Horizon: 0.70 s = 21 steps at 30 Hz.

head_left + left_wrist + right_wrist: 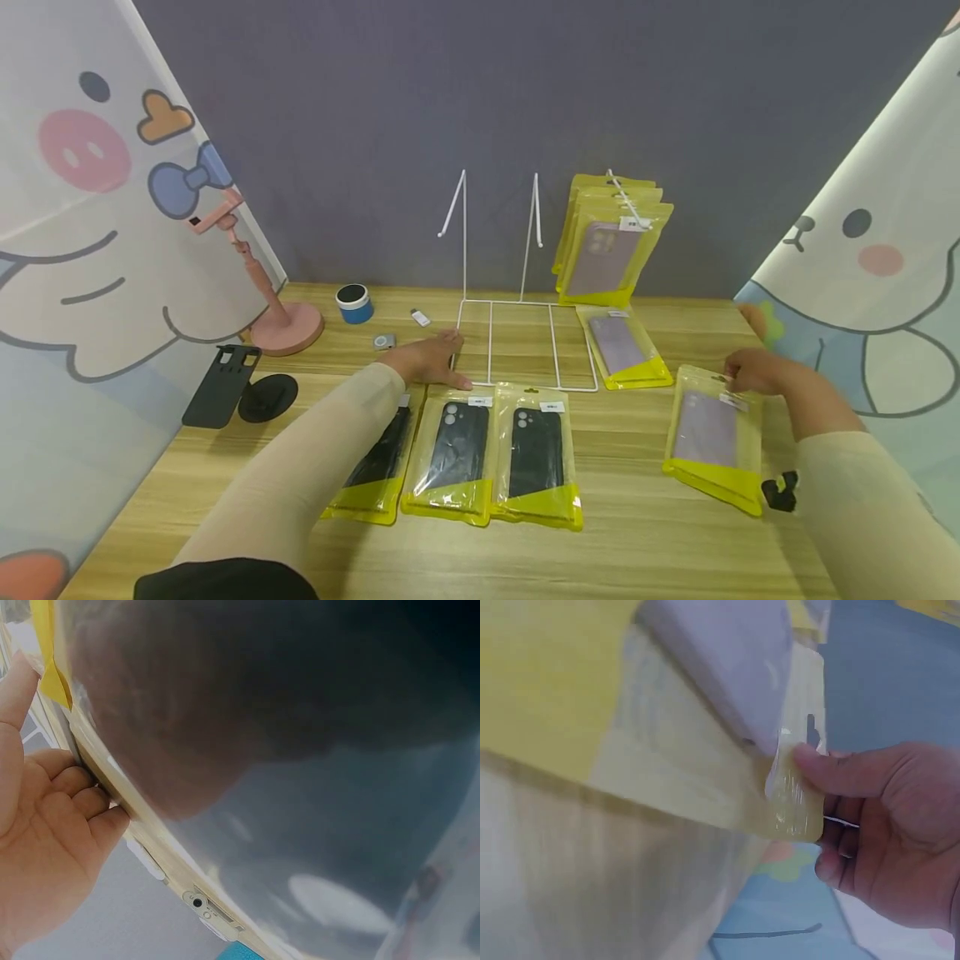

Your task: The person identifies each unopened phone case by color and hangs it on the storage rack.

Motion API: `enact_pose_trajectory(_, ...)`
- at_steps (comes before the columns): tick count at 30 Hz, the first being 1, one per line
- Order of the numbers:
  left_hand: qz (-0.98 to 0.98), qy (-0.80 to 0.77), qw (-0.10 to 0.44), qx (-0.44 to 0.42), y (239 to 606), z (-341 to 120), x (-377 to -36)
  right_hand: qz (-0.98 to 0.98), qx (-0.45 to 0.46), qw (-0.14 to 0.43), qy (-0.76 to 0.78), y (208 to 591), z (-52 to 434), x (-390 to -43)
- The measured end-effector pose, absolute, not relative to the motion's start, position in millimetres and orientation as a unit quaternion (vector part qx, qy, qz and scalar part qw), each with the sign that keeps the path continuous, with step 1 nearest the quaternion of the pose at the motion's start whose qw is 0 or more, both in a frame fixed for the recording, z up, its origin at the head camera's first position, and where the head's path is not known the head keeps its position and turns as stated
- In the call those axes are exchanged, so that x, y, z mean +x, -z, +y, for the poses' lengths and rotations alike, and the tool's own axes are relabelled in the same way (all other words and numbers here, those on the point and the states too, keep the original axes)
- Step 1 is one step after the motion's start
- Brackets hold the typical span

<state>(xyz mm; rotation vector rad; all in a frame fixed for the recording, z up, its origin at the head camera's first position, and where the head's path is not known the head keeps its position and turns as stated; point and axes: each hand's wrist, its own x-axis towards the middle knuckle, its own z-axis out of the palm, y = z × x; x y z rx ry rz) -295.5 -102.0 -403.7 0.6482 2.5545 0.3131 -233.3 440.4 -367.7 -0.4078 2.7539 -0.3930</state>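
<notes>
On the right side of the table my right hand [757, 371] pinches the top corner of a packaged lilac phone case [707, 433]. In the right wrist view the thumb [847, 769] lies over the clear top of the bag, close to its hang slot. My left hand [427, 360] rests at the front left corner of a white wire rack [554, 342], its thumb apart from the loosely bent fingers [90, 802]. Packaged black phone cases [536, 454] lie in a row just in front of that hand; the leftmost is partly hidden by the left forearm.
Several bagged lilac cases [603, 258] hang on the rack's right hook; another lilac case [621, 343] lies beneath. At the left are a pink stand [288, 325], a black phone case on a holder [223, 387], a blue jar [355, 304] and small gadgets [384, 342].
</notes>
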Motion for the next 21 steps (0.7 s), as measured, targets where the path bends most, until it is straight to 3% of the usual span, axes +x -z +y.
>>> enact_pose_trajectory(9, 0.934, -0.11, 0.242, 0.238, 402, -101, -293, 0.969, -0.166, 0.071, 0.166, 327, 412, -226)
enact_pose_trajectory(21, 0.934, -0.112, 0.246, 0.234, 400, -102, -292, 0.972, -0.187, 0.035, 0.135, 269, 348, -203)
